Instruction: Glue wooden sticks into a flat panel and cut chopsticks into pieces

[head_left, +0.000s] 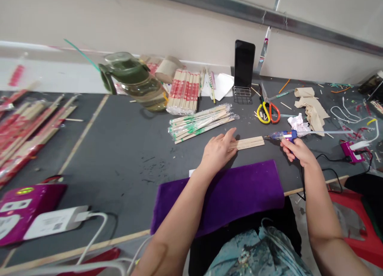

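Observation:
My right hand (297, 151) is closed around the handle of a blue hot glue gun (285, 135). Its nozzle points left, close to the ends of a flat row of thin wooden sticks (251, 143), and a long clear glue stick (320, 132) juts out behind it. My left hand (218, 151) holds the other end of that row against the table, thumb raised and fingers partly hidden under the palm. Just beyond lie green-printed wrapped chopsticks (200, 122). A purple cloth (242, 188) hangs over the table edge below my wrists.
Scissors (268, 111), crumpled tissue (298, 124) and brown paper (312, 108) lie behind the glue gun. A phone (243, 64) stands on a wire holder. Farther left are red-wrapped chopsticks (184, 91) and a jug (137, 80). Purple power strips (352, 152) with cables flank both sides.

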Motion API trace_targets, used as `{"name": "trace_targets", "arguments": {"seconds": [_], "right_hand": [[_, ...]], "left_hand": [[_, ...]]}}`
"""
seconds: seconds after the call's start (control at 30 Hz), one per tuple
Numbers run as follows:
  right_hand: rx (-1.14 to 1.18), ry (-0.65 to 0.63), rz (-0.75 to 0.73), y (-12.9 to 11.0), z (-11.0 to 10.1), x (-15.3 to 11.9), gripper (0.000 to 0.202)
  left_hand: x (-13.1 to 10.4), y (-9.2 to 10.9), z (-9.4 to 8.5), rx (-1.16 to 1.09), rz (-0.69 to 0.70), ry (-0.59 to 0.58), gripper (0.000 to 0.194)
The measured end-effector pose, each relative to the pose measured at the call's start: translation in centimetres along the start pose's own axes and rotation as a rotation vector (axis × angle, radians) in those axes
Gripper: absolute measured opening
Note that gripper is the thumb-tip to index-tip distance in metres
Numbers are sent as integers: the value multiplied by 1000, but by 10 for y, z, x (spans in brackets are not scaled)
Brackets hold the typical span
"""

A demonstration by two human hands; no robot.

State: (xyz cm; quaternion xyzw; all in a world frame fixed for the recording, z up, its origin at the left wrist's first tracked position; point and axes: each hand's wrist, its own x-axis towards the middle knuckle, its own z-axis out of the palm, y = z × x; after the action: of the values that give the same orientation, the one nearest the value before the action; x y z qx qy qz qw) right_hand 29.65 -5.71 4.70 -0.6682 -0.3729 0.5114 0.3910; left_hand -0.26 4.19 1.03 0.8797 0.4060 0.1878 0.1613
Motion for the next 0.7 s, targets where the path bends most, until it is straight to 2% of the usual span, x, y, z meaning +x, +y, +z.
{"name": "trace_targets", "arguments": {"seconds": [0.1,0.4,0.7], "right_hand": [[64,-45,-32,-4,9,0,56],[-35,-233,-81,-13,66,15,48],[-75,-319,-93,-17,88,24,44]], "left_hand": [[0,0,1,1,-1,-13,65],[0,0,3,-6,-8,-17,67],[-1,1,2,-9,-4,-23,68]]}}
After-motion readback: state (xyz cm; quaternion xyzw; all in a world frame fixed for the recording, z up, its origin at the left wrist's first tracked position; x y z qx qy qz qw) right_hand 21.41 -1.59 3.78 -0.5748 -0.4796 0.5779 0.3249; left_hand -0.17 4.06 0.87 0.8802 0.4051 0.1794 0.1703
